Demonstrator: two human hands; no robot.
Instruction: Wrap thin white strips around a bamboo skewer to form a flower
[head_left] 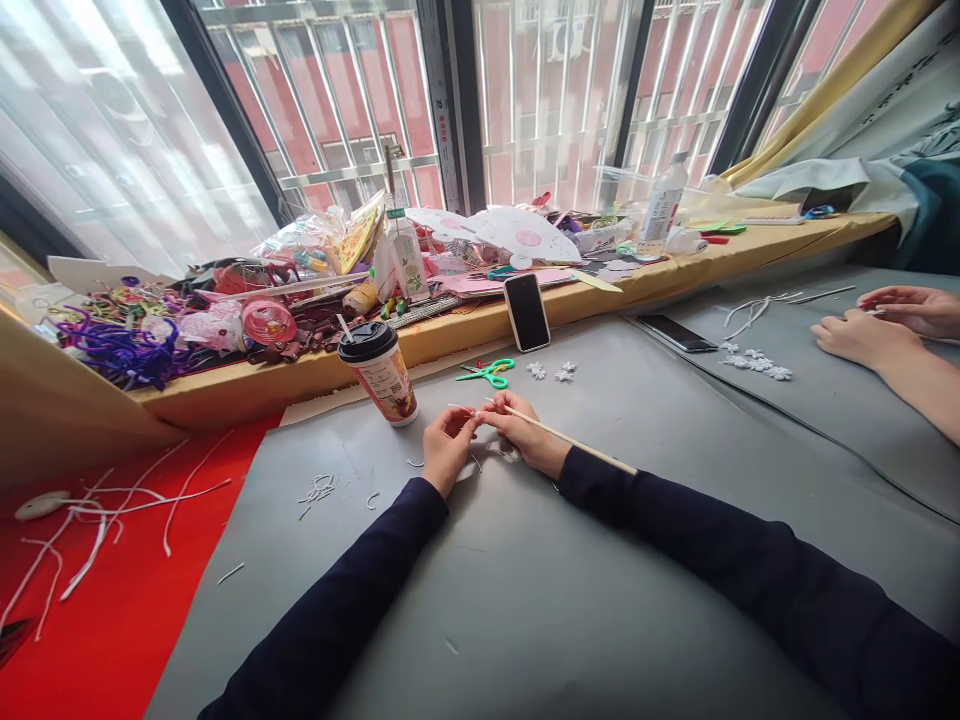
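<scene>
Grey mat (525,600) stretches wide beneath left hand (444,450) pinching strip (461,408), right hand (529,437) gripping stick (589,446).

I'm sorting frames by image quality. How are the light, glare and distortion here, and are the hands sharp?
Head view: daylight floods through the window, blown out white at upper left; the wide lens bows its frames and the ledge; the left hand and right hand, pinching the thin stick, are sharp, with only soft shadows on the grey mat.
</scene>
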